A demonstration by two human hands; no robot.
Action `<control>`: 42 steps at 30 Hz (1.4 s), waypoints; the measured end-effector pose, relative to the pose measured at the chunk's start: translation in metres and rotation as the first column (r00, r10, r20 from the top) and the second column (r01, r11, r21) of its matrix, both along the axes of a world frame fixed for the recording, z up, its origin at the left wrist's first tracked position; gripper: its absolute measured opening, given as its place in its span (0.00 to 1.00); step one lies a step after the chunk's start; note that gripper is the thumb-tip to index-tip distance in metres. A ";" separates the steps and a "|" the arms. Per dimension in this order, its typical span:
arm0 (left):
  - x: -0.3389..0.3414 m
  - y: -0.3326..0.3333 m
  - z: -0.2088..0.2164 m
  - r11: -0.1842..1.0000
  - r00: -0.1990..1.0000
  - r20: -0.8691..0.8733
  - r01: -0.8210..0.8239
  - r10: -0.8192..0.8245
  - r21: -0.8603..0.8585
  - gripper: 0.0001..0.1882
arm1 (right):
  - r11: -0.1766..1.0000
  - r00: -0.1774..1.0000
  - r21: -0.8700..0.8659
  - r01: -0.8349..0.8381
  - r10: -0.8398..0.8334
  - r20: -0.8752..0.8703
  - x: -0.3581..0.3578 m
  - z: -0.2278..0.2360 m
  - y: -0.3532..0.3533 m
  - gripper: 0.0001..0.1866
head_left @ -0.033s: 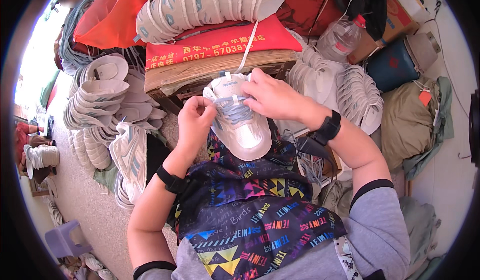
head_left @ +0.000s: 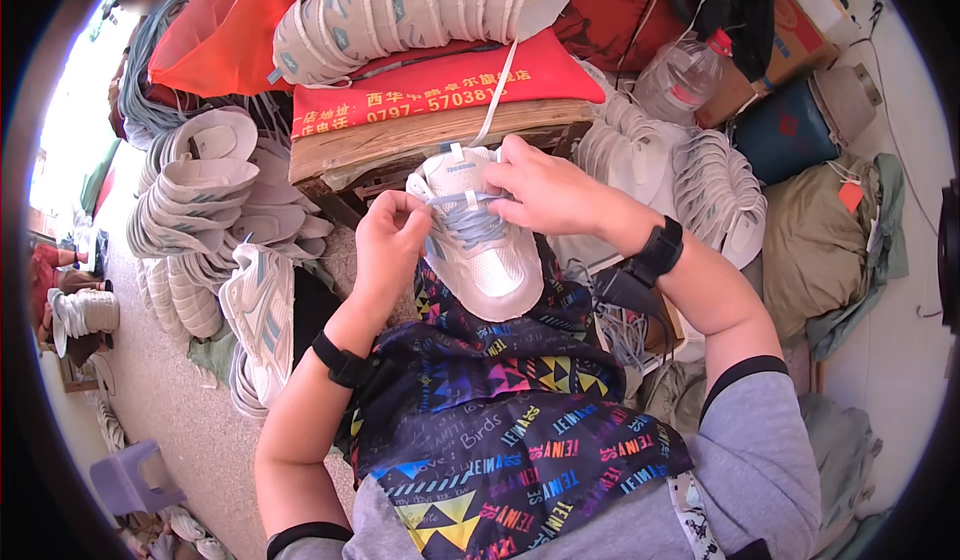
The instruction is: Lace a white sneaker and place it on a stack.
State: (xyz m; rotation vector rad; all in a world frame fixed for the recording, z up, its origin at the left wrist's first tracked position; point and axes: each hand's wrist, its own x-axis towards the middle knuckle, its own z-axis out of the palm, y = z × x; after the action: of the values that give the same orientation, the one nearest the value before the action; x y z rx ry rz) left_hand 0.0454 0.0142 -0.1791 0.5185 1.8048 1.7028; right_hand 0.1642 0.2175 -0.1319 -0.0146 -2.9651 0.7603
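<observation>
A white shoe upper (head_left: pixel 490 270) with a rounded toe lies over my lap, toe toward me and tongue (head_left: pixel 455 172) pointing away. Light blue shoelace (head_left: pixel 470 225) criss-crosses its front, and one strand runs across the tongue under a small white loop. At the upper's left edge, my left hand (head_left: pixel 390 235) is closed in a pinch on the lace. My right hand (head_left: pixel 545 192) grips at the right eyelet edge, its thumb and fingers closed around the lace there. The fingertips partly hide the strand's ends.
Beyond the shoe stands a wooden bench (head_left: pixel 430 140) with a red cloth and a row of nested uppers (head_left: pixel 420 20). Stacked uppers (head_left: pixel 200 190) lie at left, more (head_left: pixel 715 195) at right. A plastic bottle (head_left: pixel 685 75), a purple stool (head_left: pixel 135 478) and an olive bundle (head_left: pixel 820 245) surround me.
</observation>
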 end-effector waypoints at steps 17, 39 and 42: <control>-0.033 -0.011 0.006 0.986 0.757 0.635 0.085 -0.156 0.141 0.14 | 0.874 0.980 -0.443 0.199 -0.174 0.095 -0.003 -0.012 -0.007 0.10; -0.201 -0.283 -0.002 0.326 0.583 0.738 -0.809 0.341 0.489 0.13 | -0.385 0.343 -0.920 -0.079 -0.877 0.337 0.157 -0.085 0.216 0.05; -0.214 -0.316 -0.005 0.166 0.604 0.781 -0.796 0.160 0.582 0.16 | -0.346 0.178 -0.938 -0.010 -0.924 0.339 0.200 -0.092 0.231 0.03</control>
State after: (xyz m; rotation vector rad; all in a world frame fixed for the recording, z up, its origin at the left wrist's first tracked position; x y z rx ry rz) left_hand -0.1684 -0.3014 -0.1842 -0.3365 0.3205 2.9380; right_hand 0.3644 0.4488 -0.2243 -1.0695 -0.5995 1.6909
